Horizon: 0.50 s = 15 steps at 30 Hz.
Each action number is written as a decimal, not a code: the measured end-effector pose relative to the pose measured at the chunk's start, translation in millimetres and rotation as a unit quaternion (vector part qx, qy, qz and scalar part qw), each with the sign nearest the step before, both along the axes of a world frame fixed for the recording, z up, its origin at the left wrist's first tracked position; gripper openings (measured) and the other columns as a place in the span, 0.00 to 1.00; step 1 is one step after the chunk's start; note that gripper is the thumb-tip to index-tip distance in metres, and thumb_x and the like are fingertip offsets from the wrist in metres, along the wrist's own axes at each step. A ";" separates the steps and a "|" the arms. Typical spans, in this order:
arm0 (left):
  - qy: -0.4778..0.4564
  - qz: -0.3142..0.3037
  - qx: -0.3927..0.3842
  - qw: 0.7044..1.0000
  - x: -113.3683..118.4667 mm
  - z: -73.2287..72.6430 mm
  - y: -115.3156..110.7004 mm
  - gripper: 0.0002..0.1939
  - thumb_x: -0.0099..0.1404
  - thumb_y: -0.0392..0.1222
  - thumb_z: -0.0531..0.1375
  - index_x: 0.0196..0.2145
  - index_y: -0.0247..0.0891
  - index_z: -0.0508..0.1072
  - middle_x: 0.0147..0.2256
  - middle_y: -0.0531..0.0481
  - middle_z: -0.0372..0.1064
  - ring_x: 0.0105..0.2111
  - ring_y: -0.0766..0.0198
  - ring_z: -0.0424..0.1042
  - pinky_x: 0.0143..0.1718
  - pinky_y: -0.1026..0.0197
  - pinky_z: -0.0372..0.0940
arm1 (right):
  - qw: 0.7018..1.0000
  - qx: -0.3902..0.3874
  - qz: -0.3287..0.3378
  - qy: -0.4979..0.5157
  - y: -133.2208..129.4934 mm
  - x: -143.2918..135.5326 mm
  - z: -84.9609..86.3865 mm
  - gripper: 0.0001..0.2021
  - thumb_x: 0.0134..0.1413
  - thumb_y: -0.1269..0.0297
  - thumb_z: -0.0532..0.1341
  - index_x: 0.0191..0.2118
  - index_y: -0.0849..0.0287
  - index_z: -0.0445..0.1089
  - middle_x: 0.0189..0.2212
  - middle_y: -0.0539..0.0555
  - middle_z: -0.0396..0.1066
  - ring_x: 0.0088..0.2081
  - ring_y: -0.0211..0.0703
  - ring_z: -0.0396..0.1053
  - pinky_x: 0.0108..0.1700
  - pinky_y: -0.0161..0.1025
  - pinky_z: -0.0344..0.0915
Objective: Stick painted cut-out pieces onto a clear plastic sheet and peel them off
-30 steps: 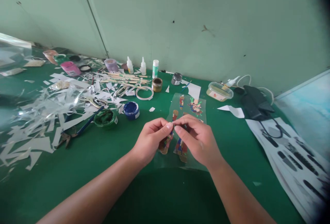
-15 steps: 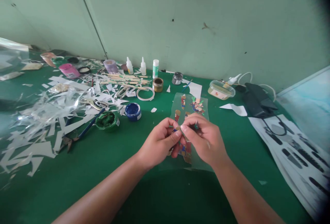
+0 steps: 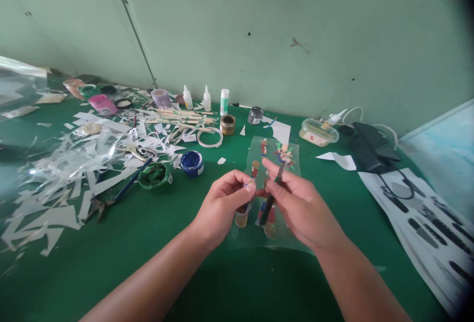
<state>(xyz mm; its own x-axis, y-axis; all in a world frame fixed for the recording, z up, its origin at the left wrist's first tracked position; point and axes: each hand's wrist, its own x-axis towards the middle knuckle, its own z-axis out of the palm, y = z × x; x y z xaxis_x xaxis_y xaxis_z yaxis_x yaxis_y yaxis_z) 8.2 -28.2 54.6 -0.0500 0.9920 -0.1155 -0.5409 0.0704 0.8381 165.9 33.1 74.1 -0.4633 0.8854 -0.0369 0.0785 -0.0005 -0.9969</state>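
Note:
My left hand is closed in a pinch on a small painted cutout, mostly hidden behind thumb and fingers. In my right hand a slim dark tool is gripped between thumb and fingers, its silvery end pointing up and away. Whether it is a craft knife or tweezers I cannot tell. Both hands hover over a clear plastic sheet on which several painted pieces lie, among them a brown and red one and a multicoloured cluster.
White paper scraps and clear film cover the table's left side. Pots of green paint, blue paint and brown paint stand ahead. A plastic tub, a black device and a printed sheet are at the right.
My hands have moved apart from the pinch they shared. The right hand has turned and the dark tool now shows in it; the left still pinches the cutout.

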 end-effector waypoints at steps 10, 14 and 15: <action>-0.156 -0.112 -0.055 0.980 11.7 -3.6 -5.3 0.09 0.59 0.44 0.70 0.30 0.37 0.75 0.32 0.51 0.70 0.30 0.66 0.71 0.31 0.62 0.70 | 0.966 0.186 -0.148 -0.098 -6.4 -12.1 -3.6 0.10 0.51 0.58 0.69 0.27 0.56 0.70 0.25 0.48 0.69 0.29 0.38 0.65 0.34 0.39 0.63; -0.111 -0.052 -0.104 0.987 13.9 -7.3 -1.3 0.12 0.58 0.46 0.70 0.31 0.36 0.74 0.26 0.52 0.68 0.26 0.68 0.69 0.20 0.70 0.57 | 0.958 0.249 -0.099 -0.106 -4.5 -13.1 -5.0 0.08 0.57 0.61 0.65 0.29 0.56 0.71 0.28 0.50 0.72 0.31 0.39 0.67 0.36 0.39 0.63; -0.097 -0.036 -0.110 0.988 13.0 -7.8 -0.1 0.12 0.59 0.47 0.69 0.32 0.37 0.74 0.24 0.53 0.66 0.24 0.70 0.67 0.19 0.70 0.55 | 0.961 0.243 -0.094 -0.096 -3.6 -13.8 -6.5 0.07 0.58 0.62 0.64 0.30 0.56 0.71 0.30 0.51 0.73 0.32 0.39 0.68 0.36 0.39 0.64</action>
